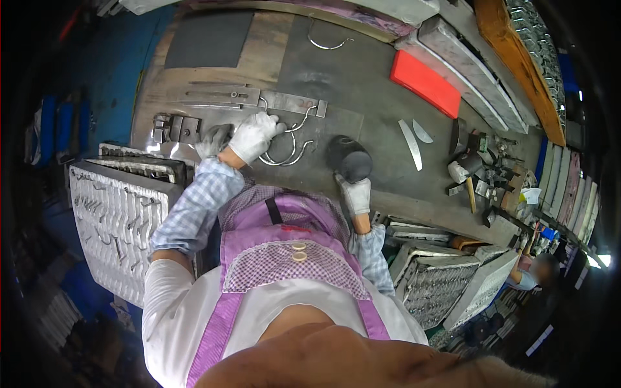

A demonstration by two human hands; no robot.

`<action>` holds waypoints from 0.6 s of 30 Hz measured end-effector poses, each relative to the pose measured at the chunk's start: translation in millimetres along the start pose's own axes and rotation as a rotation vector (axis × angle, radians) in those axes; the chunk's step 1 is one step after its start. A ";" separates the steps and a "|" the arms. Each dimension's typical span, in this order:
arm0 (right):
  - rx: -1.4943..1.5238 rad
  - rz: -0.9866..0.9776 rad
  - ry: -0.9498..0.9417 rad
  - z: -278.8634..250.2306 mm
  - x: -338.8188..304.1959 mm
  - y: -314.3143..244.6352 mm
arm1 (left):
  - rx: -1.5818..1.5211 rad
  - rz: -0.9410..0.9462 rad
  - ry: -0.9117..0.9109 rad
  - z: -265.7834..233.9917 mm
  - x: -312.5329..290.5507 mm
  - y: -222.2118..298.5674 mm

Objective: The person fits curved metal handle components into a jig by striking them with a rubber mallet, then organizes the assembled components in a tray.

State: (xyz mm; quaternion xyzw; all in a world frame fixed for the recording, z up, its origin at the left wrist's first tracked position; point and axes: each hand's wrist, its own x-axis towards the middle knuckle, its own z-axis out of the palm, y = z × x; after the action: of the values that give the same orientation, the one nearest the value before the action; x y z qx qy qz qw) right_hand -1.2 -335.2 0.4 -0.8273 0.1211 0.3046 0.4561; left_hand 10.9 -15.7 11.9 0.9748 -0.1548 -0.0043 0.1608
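My left hand, in a white glove, is closed with its fingertips at a thin curved metal rod beside a flat steel bending jig. More curved rods lie on the metal bench just right of and below that hand. My right hand, also gloved, is closed on a black-headed mallet. The mallet's dark rounded head is above the bench, and its handle is mostly hidden by the head and glove. A grey cloth or spare glove is beside my left wrist.
Steel blocks sit left of my hand. A red block, two pale blade-shaped pieces and another curved rod lie farther off. Metal racks stand left and right. A cluttered tool pile and a person are at right.
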 end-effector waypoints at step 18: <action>-0.045 -0.291 0.332 -7.5 7.9 7.0 | -0.124 -0.122 -0.048 -1.2 -25.5 46.0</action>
State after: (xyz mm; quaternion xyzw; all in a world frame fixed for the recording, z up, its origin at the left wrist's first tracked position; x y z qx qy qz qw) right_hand 4.6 -344.7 -6.2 -0.8848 0.0671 0.0977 0.4507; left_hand -27.2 -49.0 26.5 0.9701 -0.0983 -0.0473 0.2166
